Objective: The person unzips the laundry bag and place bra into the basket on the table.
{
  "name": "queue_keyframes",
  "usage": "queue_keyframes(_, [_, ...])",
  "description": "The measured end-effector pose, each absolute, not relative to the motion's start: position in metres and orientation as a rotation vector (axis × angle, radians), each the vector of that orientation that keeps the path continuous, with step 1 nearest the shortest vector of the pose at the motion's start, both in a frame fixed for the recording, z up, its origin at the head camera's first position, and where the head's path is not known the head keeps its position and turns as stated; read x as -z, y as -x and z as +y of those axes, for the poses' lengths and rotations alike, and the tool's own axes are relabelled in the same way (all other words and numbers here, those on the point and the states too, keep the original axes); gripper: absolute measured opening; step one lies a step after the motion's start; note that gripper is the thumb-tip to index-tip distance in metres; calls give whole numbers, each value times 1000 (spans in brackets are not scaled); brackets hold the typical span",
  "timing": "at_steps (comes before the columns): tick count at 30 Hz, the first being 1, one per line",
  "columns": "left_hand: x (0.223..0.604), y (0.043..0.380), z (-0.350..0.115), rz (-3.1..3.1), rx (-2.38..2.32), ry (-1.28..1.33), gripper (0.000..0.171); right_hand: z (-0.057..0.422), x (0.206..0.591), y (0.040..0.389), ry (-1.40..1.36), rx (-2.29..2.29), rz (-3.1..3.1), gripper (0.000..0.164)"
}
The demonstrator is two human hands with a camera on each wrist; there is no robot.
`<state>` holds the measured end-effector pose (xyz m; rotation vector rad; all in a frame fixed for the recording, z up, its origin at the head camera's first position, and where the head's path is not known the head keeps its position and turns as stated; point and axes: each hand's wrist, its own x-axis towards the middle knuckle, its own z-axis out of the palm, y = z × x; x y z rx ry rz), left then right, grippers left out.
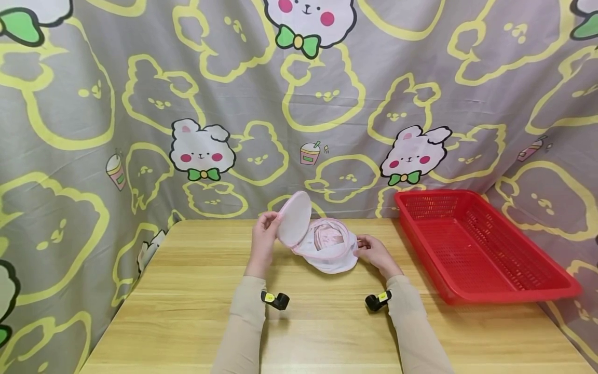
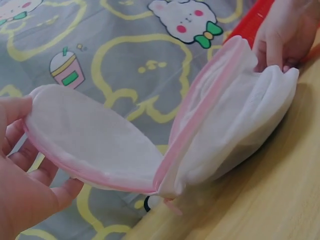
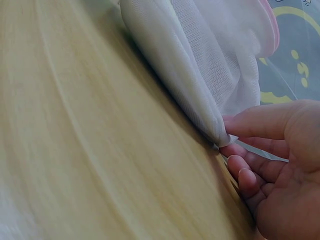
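Observation:
A white mesh laundry bag (image 1: 329, 263) with pink trim sits on the table, its round lid (image 1: 296, 221) tilted up at the left. Through the opening a pale pink, patterned patch (image 1: 328, 238) shows inside the bag. My left hand (image 1: 263, 243) pinches the outer rim of the lid between thumb and fingers. At the bag's other side, my right hand (image 1: 376, 253) pinches a fold of mesh low down, close to the tabletop, as the right wrist view shows. A small pink tab (image 2: 172, 206) hangs by the hinge in the left wrist view.
To the right stands a red plastic basket (image 1: 441, 270) with perforated walls. Behind the wooden table (image 1: 187, 291) hangs a grey curtain (image 1: 261, 104) printed with cartoon animals. A black wrist camera (image 1: 280, 301) is strapped on the left sleeve, another (image 1: 374, 303) on the right.

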<state>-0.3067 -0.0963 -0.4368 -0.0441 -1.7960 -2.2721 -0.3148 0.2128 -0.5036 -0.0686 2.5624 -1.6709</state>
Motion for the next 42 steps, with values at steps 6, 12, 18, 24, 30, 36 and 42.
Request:
queue_keyframes(6, [438, 309, -103, -1651, 2370, -22, 6, 212, 503, 315, 70, 1686, 2551, 52])
queue_keyframes(12, [443, 312, -112, -1500, 2468, -88, 6, 212, 504, 314, 82, 1693, 2540, 52])
queue_keyframes(18, [445, 311, -118, -1413, 2533, -151, 5, 212, 504, 313, 93, 1707, 2552, 51])
queue_keyframes(24, [455, 316, -123, -1426, 2518, -201, 7, 212, 504, 313, 94, 1709, 2547, 51])
queue_keyframes(30, [462, 318, -127, -1449, 2514, -248, 7, 212, 504, 314, 110, 1700, 2546, 51])
queue_keyframes(36, [468, 316, -137, -1541, 2478, -304, 12, 211, 504, 313, 95, 1709, 2541, 52])
queue_keyframes(42, [471, 314, -148, -1732, 2385, -351, 20, 212, 505, 314, 87, 1716, 2543, 52])
